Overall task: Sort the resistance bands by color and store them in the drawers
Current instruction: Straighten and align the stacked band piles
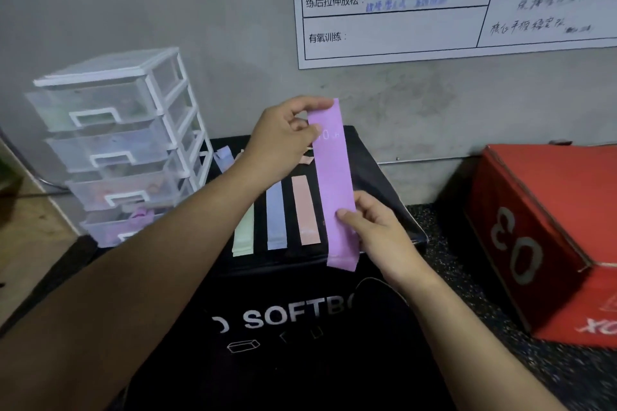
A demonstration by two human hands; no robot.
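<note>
- Between my two hands, above the black box [300,327], the purple band [334,177] is held flat and nearly upright.
- My left hand [283,143] pinches its top end between thumb and fingers.
- My right hand [377,230] pinches its right edge near the lower end, thumb on the front.
- Beneath it, on the box top, lie a green band [243,233], a blue band [276,217] and a pink band [305,210], side by side with gaps between.
- Left of the box stands the clear drawer unit [117,143], against the wall; something purple shows at its lowest drawer.
- A red box [541,243] sits to the right, and a wall chart [434,10] hangs above.
</note>
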